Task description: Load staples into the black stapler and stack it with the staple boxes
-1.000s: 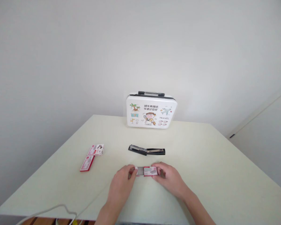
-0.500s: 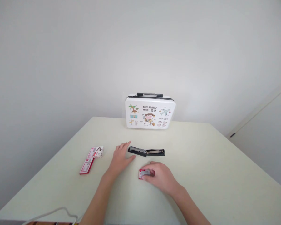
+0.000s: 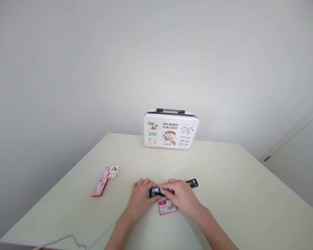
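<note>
Stapler point(image 3: 172, 188) btwn both hands' fingers point(image 3: 165, 189)

We see white cartoon case point(image 3: 171, 129) upright at counter point(image 3: 237, 194) far edge; two small red-white boxes point(image 3: 104, 179) left; white cable point(image 3: 62, 240) near-left.

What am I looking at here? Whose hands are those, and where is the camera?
The camera sits on a person's head and looks forward and down, so you see what that person sees. The two arms coming up from the bottom are that person's own. They work at a pale table by a white wall.

The left hand and the right hand meet on a black stapler lying opened out flat. The left hand steadies one end; the right hand's fingertips press on the middle.

Just in front of the hands lies a small red box of staples, open. To the left are two more red-and-white staple boxes. At the far edge stands a little white case with cartoon pictures and a black handle.
</note>
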`<state>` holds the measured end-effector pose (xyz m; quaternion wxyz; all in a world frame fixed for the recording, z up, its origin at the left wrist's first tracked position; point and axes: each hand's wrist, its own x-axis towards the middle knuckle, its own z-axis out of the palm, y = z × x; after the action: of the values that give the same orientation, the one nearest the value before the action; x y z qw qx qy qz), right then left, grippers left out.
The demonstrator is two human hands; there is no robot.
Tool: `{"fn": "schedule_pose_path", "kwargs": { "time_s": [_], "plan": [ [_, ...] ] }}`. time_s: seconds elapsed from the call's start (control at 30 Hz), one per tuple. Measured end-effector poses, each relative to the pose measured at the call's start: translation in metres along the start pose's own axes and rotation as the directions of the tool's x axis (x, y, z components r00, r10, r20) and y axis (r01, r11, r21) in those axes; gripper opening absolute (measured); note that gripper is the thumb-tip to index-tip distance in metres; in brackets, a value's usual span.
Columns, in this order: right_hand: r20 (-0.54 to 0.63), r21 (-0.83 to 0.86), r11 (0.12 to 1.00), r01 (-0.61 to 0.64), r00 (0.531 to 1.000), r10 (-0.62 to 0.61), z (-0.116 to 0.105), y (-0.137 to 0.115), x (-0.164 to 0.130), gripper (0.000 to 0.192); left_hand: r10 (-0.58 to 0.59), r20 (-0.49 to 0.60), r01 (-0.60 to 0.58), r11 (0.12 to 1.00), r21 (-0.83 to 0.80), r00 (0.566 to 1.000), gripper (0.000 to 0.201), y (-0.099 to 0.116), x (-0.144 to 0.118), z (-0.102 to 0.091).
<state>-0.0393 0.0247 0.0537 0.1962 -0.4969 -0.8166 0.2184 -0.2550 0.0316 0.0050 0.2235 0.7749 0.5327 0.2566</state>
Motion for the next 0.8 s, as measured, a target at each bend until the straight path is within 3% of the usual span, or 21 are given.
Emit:
{"fn": "schedule_pose_path", "kwargs": {
  "time_s": [0.3, 0.57, 0.7, 0.8],
  "plan": [
    [0.038, -0.025, 0.999, 0.024, 0.999, -0.023, 0.004, -0.005, 0.014, 0.017, -0.007, -0.01, 0.007, 1.0, -0.024, 1.0, 0.023, 0.005, 0.0, -0.003],
    [-0.074, -0.041, 0.984, -0.171, 0.983, 0.168, 0.007, -0.007, -0.004, 0.011, -0.019, -0.005, 0.019, 0.999, -0.028, 1.0, 0.025, 0.002, -0.001, -0.001],
    [-0.027, 0.123, 0.982, -0.14, 0.989, 0.145, 0.018, -0.01, -0.016, 0.022, -0.027, -0.003, 0.027, 0.999, -0.028, 1.0, 0.024, 0.002, -0.001, 0.0],
    [-0.069, 0.323, 0.924, -0.204, 0.969, 0.238, 0.025, 0.01, -0.036, 0.029, -0.036, 0.006, 0.036, 0.999, -0.027, 0.999, 0.024, 0.003, 0.0, 0.0]
  ]
}}
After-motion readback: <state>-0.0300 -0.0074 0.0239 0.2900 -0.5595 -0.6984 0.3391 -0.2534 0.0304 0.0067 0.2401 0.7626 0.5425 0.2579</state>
